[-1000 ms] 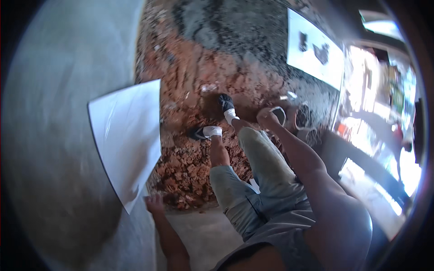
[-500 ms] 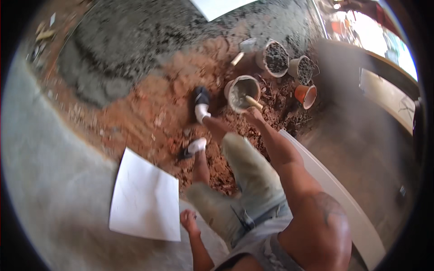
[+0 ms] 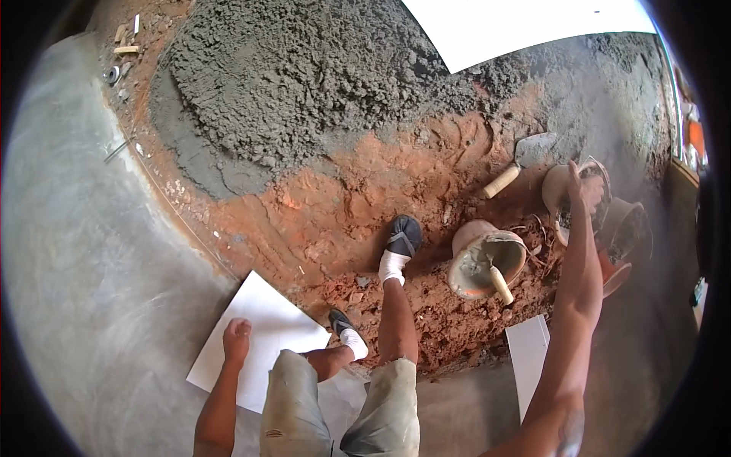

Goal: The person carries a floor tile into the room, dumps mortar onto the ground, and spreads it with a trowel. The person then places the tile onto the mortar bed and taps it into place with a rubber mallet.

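My right hand (image 3: 586, 190) reaches out, thumb extended and fingers apart, over the mouth of a bucket (image 3: 557, 187) holding dark grey mix. Whether it touches the rim I cannot tell. Curled closed, my left hand (image 3: 237, 339) hangs above a white board (image 3: 263, 365), with nothing visible in it. Closer to me than the first bucket, a tilted bucket (image 3: 470, 233) holds wet grey mortar; a wooden-handled trowel (image 3: 501, 286) leans inside. Another trowel (image 3: 502, 181) lies on the soil, its blade smeared grey.
Wet concrete (image 3: 304, 76) spreads across the far side, with a white sheet (image 3: 525, 30) over part of it. A blurred bucket (image 3: 626, 228) and an orange one (image 3: 614, 274) stand right. Smooth grey floor (image 3: 91, 251) borders the soil (image 3: 320, 228). A white panel (image 3: 527, 354) lies near my right arm.
My right hand has left the trowel handle in the mortar bucket and moved right, to the bucket of dark mix. My left hand is now over the white board. The view has shifted.
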`<act>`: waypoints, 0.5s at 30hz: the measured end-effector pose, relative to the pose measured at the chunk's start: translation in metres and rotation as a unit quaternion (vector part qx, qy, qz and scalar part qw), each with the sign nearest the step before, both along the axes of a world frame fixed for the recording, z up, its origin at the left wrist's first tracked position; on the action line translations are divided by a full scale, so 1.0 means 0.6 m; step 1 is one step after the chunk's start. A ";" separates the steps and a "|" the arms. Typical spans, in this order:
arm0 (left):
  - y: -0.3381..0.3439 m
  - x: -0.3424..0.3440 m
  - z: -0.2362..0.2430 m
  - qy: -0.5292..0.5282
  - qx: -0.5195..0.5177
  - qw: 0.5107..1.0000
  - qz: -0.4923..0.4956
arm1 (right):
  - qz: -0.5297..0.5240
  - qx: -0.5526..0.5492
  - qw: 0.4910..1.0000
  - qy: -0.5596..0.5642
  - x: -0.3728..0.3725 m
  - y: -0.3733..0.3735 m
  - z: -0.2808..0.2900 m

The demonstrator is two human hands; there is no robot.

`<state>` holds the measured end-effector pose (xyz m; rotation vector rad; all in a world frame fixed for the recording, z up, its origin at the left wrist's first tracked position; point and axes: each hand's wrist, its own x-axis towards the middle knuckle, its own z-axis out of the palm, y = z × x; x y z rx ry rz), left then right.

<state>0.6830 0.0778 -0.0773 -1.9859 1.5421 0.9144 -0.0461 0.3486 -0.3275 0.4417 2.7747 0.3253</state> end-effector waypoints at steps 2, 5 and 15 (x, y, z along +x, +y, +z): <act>-0.033 0.003 0.028 -0.010 -0.018 1.000 -0.021 | 0.012 -0.094 0.995 -0.011 0.006 0.045 -0.022; -0.044 -0.006 -0.038 0.043 0.001 0.999 -0.022 | -0.149 -0.528 0.833 0.065 -0.053 0.226 -0.036; -0.230 -0.034 -0.132 0.207 0.022 0.976 0.055 | -0.332 -0.609 0.698 0.178 0.076 -0.032 0.301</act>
